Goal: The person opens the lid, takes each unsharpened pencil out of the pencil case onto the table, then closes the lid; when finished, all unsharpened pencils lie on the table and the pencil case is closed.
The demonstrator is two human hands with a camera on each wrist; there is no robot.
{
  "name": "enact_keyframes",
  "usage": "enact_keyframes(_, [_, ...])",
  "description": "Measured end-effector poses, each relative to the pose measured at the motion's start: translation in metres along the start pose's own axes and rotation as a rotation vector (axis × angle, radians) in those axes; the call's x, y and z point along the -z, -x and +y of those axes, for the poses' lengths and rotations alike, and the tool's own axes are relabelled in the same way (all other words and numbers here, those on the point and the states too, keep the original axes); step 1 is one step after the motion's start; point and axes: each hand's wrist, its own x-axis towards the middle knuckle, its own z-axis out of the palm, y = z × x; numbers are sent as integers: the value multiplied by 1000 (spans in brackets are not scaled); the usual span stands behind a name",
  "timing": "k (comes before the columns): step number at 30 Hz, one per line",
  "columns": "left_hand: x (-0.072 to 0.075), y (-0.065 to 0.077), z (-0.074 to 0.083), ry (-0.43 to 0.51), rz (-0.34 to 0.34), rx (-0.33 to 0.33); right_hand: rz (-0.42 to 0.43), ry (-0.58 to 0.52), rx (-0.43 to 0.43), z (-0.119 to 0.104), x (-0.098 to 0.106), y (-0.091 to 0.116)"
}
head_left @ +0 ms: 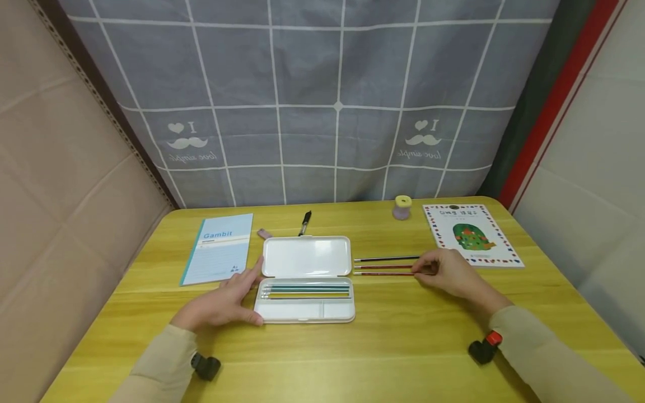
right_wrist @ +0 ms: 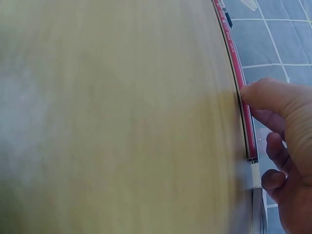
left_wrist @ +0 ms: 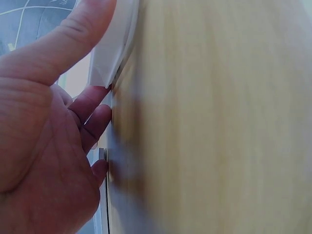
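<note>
A white pencil case (head_left: 306,256) lies with its lid raised on the table. Several green pencils and a yellow one (head_left: 307,295) lie in its upper compartment. Along the case's left side rests my left hand (head_left: 227,299), thumb at the front corner and fingers spread toward the hinge. To the right of the case, a black pencil (head_left: 380,258) and two red pencils lie side by side. My right hand (head_left: 450,271) pinches the nearest red pencil (head_left: 383,273) near its right end. In the right wrist view, the thumb presses a red pencil (right_wrist: 234,58) against the fingers.
Behind the left hand lies a blue notebook (head_left: 219,249). Beyond the case are a small pinkish object (head_left: 264,233) and a black pen (head_left: 304,223). A yellow-and-purple spool-shaped item (head_left: 402,207) stands at the back, left of a white illustrated booklet (head_left: 473,235).
</note>
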Motion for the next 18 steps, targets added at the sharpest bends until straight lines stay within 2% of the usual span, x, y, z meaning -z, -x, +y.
enact_keyframes(13, [0, 2, 3, -12, 10, -25, 75, 86, 32, -15, -1, -4])
enact_keyframes(18, [0, 1, 2, -14, 12, -31, 80, 48, 50, -33, -8, -12])
